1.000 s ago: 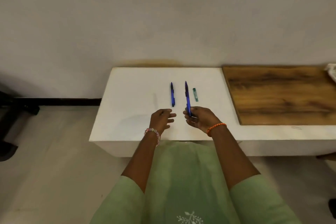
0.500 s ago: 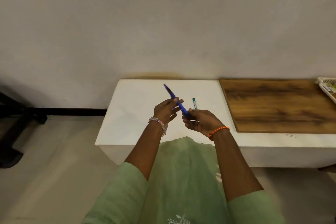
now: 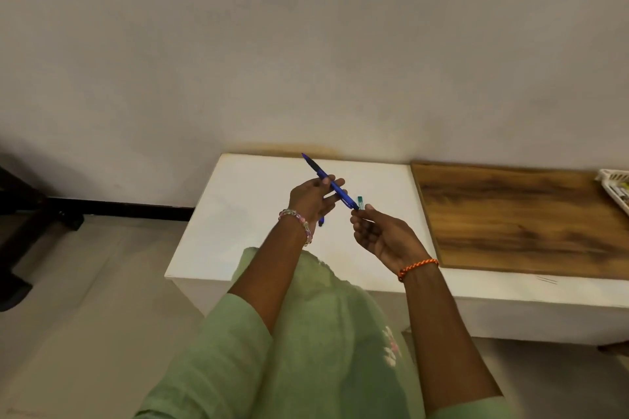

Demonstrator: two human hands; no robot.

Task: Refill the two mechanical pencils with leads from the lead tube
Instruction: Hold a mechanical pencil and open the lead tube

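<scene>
Since the earlier frame, the right hand (image 3: 381,235) has slid back to the rear end of the raised pencil (image 3: 332,185), its fingers (image 3: 360,214) pinched there. The left hand (image 3: 313,196) clamps the barrel, tip angled toward the counter's (image 3: 245,207) far edge. The second pencil (image 3: 321,222) lies mostly hidden beneath the left hand. The lead tube (image 3: 360,201) rests on the counter just beyond the right fingers.
</scene>
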